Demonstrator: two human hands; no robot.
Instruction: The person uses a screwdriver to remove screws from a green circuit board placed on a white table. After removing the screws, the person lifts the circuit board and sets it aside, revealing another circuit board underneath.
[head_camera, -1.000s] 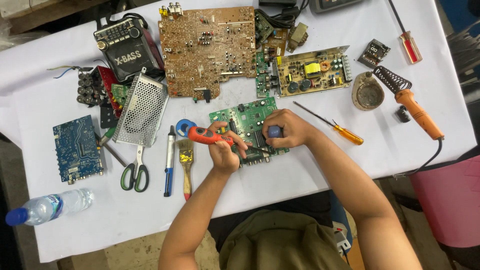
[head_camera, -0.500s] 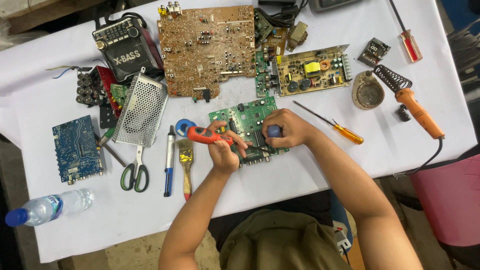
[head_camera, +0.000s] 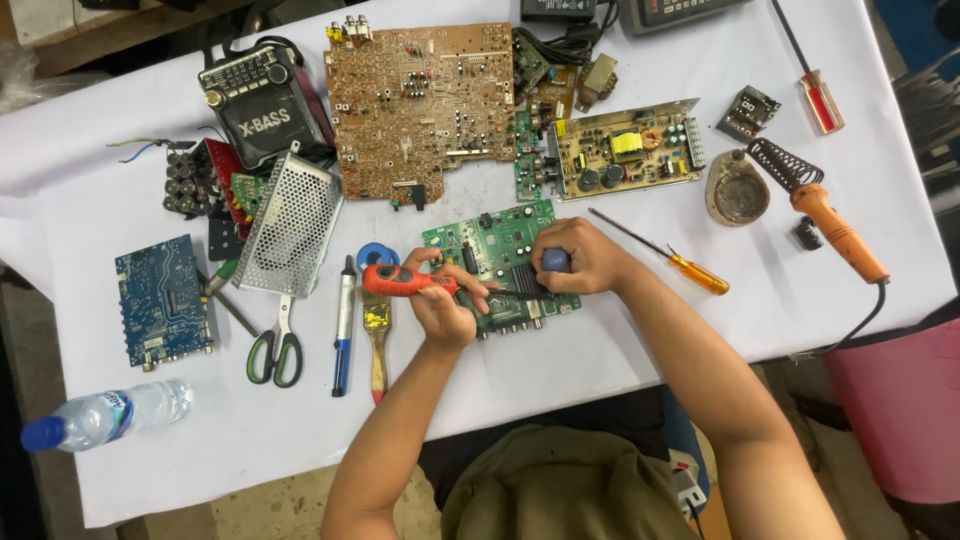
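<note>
A green circuit board (head_camera: 492, 238) lies on the white table (head_camera: 620, 330) in front of me. My left hand (head_camera: 445, 308) grips an orange-handled tool (head_camera: 400, 281) lying across the board's left edge. My right hand (head_camera: 580, 256) rests on the board's right half, closed around a small blue-topped object (head_camera: 555, 261). What the blue object is cannot be told. Both hands touch the board.
Around the board: a big brown circuit board (head_camera: 420, 100), a power supply board (head_camera: 620, 150), a blue board (head_camera: 162, 300), metal mesh cover (head_camera: 292, 225), scissors (head_camera: 280, 345), pen (head_camera: 344, 325), brush (head_camera: 377, 335), screwdriver (head_camera: 665, 255), soldering iron (head_camera: 835, 230), small radio (head_camera: 262, 100), water bottle (head_camera: 100, 415).
</note>
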